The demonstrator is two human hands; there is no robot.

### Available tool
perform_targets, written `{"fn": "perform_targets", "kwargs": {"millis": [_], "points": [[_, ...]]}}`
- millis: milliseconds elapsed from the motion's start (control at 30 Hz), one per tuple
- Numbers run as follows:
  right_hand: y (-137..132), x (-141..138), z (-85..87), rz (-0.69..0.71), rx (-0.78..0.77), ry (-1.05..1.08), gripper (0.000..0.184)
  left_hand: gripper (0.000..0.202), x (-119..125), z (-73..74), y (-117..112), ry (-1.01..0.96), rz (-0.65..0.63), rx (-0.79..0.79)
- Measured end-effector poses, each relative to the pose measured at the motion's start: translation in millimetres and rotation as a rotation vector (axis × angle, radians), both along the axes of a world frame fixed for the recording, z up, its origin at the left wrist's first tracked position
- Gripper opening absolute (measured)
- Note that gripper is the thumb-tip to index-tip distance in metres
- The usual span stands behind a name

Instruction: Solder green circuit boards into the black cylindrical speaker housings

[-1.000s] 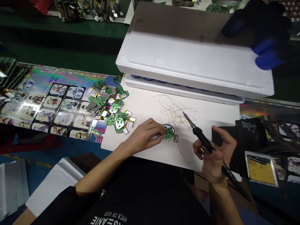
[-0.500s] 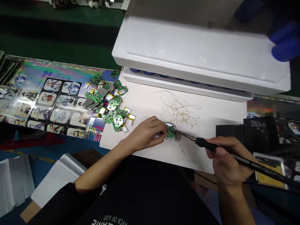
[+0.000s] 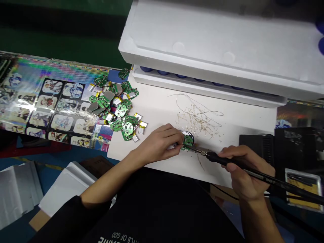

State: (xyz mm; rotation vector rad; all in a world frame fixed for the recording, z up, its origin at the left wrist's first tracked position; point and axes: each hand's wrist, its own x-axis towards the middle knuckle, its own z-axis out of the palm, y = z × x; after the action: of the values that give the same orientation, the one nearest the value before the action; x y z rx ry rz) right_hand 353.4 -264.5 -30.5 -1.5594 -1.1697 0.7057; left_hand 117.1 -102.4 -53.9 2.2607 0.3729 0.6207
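Observation:
My left hand is closed, thumb and fingers pinched at the left edge of a green circuit board. The fingertips hide that edge and any small part between them. A round piece with a dark rim shows behind the board. My right hand grips a black soldering iron like a pen. Its metal tip reaches leftward over the board, close to my left fingertips; exact contact is too small to tell. Thin solder wire curls on the white work surface beyond, among scattered tiny gold-coloured bits.
Left of my hands lies a pile of green circuit boards with small silver batteries. Printed glossy sheets stretch farther left. White foam trays holding blue round items stand behind. At right sit a black box and a tray with a yellow sponge.
The soldering iron's tip has moved left across the board, from its right edge toward my left fingertips. My left hand keeps its pinch. The whole view has shifted slightly.

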Motion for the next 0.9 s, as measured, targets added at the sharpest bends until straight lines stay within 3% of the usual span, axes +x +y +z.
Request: {"fn": "perform_targets", "kwargs": {"millis": [433, 800, 900], "points": [[1.3, -1.3, 0.1, 0.002, 0.017, -0.041, 0.012, 0.01, 0.2, -0.4, -1.6, 0.037, 0.017, -0.022], [2.4, 1.8, 3.4, 0.096, 0.062, -0.109, 0.012, 0.01, 0.7, 2.0, -1.1, 0.043, 0.014, -0.01], [1.3, 1.4, 3.3, 0.02, 0.117, -0.068, 0.011, 0.01, 0.9, 2.5, -1.3, 0.03, 0.015, -0.009]]}}
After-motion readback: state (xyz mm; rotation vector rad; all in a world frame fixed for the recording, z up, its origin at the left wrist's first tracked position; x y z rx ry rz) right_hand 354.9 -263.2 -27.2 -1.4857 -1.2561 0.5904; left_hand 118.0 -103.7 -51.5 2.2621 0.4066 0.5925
